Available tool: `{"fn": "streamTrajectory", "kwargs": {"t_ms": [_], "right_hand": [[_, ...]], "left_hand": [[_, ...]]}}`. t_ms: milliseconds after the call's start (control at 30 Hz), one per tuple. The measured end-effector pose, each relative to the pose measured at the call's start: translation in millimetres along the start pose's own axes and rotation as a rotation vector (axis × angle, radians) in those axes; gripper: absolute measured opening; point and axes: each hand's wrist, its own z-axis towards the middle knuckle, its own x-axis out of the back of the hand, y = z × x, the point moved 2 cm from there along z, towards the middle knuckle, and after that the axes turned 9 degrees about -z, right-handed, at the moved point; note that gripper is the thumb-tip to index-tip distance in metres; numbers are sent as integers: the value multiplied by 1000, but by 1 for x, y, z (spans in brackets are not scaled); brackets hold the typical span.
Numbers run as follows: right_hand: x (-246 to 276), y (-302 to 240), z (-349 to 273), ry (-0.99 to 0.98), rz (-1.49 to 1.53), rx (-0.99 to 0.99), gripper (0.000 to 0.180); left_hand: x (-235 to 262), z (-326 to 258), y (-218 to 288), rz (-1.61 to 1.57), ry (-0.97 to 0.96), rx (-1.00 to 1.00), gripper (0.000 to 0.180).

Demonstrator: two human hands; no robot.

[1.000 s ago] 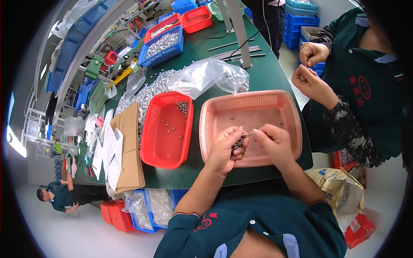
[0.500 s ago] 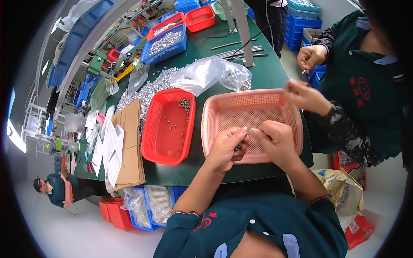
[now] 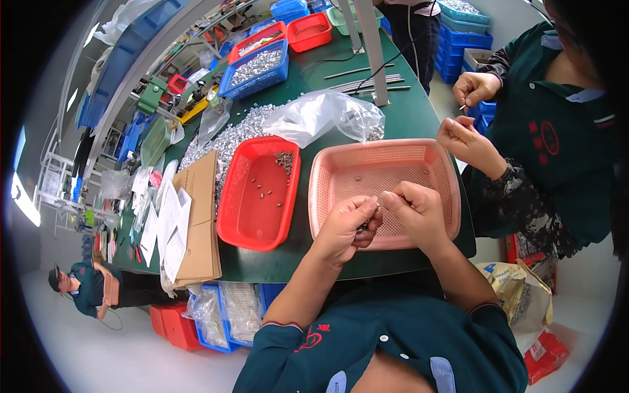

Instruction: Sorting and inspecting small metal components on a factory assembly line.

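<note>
Small dark-grey metal pieces [image 3: 362, 227], in the head view, the only one available: cupped inside the curled fingers of the bare left hand [image 3: 346, 226] and partly hidden by them. Left thumb bent toward the forefinger at the top of the grip, with the palmful just below the thumb tip. Opposite, the bare right hand [image 3: 420, 213], thumb and forefinger drawn together right beside the left thumb tip; cannot tell of any piece clamped there, the spot being too small. Both hands above the near part of the pale pink perforated plastic basket [image 3: 386, 145]. Just left of it, the red rectangular plastic tray [image 3: 255, 226], with similar small metal pieces [image 3: 284, 162] bunched in the far right corner and a few scattered nearer. Step in hand, by judgement: fingertip work on one piece at a time, with the left palm as the store. Probably needed for the next move: a fine, steady pinch where the fingertips meet, and a loosely closed left palm against spilling the rest.
</note>
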Motion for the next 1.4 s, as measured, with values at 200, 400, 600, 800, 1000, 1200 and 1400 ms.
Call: {"fn": "streamTrajectory", "kwargs": {"t_ms": [200,400,600,800,1000,1200,1400], "right_hand": [[18,-6,3,149,184,-199,22],[11,1,-13,41,254,-246,21],[8,1,-16,20,268,-214,21],[-10,-2,-15,-1,70,-100,14],[-17,-8,-8,-17,-72,37,10],[-20,-6,-2,-2,-11,54,11],[-21,-10,3,12,-123,99,10]], "left_hand": [[15,-8,-5,-43,-9,66,25],[86,-29,43,-502,196,-281,33],[99,-35,56,-501,352,-384,44],[48,-16,20,-346,213,-127,55],[25,-2,-8,-232,41,39,59],[13,5,-17,-272,24,91,57],[13,5,-15,-255,48,95,57]]}}
